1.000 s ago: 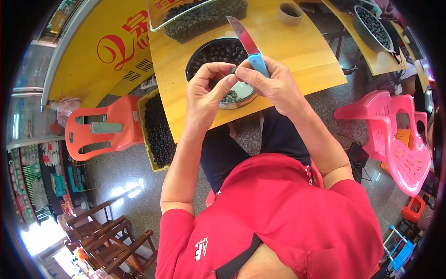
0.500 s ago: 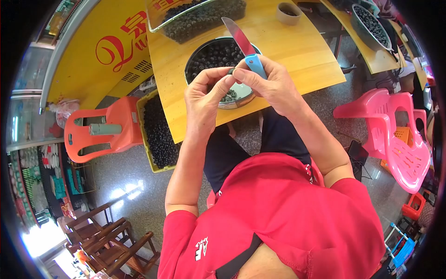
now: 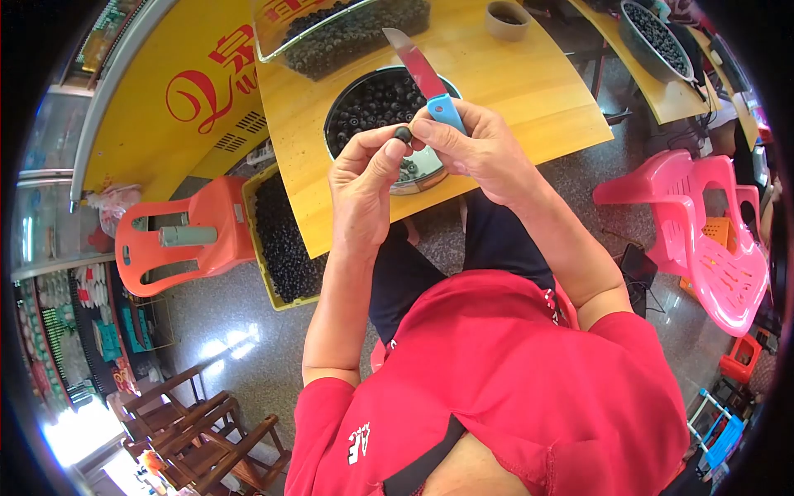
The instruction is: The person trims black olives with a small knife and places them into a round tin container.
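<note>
My left hand [image 3: 361, 178] is closed, pinching a small dark round fruit or nut [image 3: 403, 133] between thumb and fingertips. My right hand [image 3: 488, 153] grips a knife by its blue handle [image 3: 446, 112], with the blade [image 3: 418, 64] pointing up and away from me. Its thumb and fingertips meet the left fingertips beside the dark piece. Just below both hands stands a round bowl [image 3: 329, 124] holding many similar dark pieces. At its near side lie small greenish bits [image 3: 408, 170], partly hidden by my hands.
A clear bin [image 3: 269, 56] of dark pieces and a small cup [image 3: 507, 21] stand on the wooden table [image 3: 538, 99]. Left of the table are a yellow crate [image 3: 281, 305] of dark pieces and an orange chair [image 3: 217, 223]. Pink chairs [image 3: 691, 202] stand right.
The dark piece now shows more plainly between my fingertips. Both hands and the knife have shifted slightly left in view. My grip on the knife is unchanged.
</note>
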Demonstrator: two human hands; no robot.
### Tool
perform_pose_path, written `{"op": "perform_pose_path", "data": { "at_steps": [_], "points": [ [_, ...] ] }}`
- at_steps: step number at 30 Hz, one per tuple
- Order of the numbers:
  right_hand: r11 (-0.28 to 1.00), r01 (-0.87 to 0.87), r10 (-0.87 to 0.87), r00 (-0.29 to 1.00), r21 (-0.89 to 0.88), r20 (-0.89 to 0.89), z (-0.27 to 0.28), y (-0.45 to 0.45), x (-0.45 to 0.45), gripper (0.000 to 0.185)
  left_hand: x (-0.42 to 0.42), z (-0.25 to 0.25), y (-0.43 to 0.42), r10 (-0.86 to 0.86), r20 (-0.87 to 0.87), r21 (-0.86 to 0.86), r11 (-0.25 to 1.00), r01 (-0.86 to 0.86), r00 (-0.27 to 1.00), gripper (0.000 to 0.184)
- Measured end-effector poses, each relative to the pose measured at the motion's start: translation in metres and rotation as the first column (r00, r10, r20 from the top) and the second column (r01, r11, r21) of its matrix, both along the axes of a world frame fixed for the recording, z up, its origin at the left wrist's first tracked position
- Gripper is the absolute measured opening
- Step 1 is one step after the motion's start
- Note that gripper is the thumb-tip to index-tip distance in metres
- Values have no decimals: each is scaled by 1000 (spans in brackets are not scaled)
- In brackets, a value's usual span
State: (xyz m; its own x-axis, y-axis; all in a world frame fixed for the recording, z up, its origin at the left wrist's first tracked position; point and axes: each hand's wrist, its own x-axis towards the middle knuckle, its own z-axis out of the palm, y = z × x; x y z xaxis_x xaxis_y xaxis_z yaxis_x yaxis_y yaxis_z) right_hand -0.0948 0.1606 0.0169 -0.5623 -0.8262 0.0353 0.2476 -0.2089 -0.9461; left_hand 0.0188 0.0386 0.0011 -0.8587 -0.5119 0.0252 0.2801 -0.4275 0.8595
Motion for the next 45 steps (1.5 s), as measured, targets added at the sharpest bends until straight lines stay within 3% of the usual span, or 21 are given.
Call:
{"op": "perform_pose_path", "data": {
  "at_steps": [3, 10, 16, 19, 22, 25, 29, 36, 39, 42, 45],
  "points": [
    [999, 34, -38, 996, -42, -80, 1, -4, 2, 18, -1, -4, 2, 25, -28, -28, 999, -26, 999, 17],
    [999, 32, -33, 999, -42, -40, 1, -2, 2, 17, -1, -3, 6, 63, -55, -68, 995, -67, 996, 16],
    [999, 30, -31, 999, -18, -35, 2, -2, 2, 18, -1, -2, 8, 122, -62, -213, 968, -133, 991, 14],
    [1000, 22, -21, 998, 11, -67, 6, -2, 2, 21, -2, -4, 6, 247, -69, -551, 798, -243, 967, 14],
    [1000, 14, -13, 999, 14, -46, 6, -3, 2, 21, -1, -3, 6, 317, -143, -766, 564, -308, 938, 15],
    [1000, -30, 30, 998, 5, 63, 4, -2, 1, 21, 0, -6, 3, 284, -133, -712, 639, -291, 949, 15],
    [998, -42, 49, 989, -47, 140, -3, -4, 0, 20, -1, -4, 9, 183, -119, -371, 904, -215, 976, 14],
    [1000, -1, 1, 1000, -1, 14, 5, -2, 3, 17, 0, -6, 13, 135, -92, 36, 991, -133, 986, 14],
    [994, 108, -93, 942, 29, -321, -4, -3, 3, 18, 2, -9, 9, 119, -86, 108, 988, -109, 989, 16],
    [944, 272, -321, 616, -188, -719, -13, -6, 3, 17, 2, -9, 6, 125, -90, 117, 987, -114, 988, 18],
    [943, 277, -298, 452, -186, -840, -10, -2, 4, 16, 0, -7, 9, 143, -73, 104, 985, -135, 987, 21]
  ]
}}
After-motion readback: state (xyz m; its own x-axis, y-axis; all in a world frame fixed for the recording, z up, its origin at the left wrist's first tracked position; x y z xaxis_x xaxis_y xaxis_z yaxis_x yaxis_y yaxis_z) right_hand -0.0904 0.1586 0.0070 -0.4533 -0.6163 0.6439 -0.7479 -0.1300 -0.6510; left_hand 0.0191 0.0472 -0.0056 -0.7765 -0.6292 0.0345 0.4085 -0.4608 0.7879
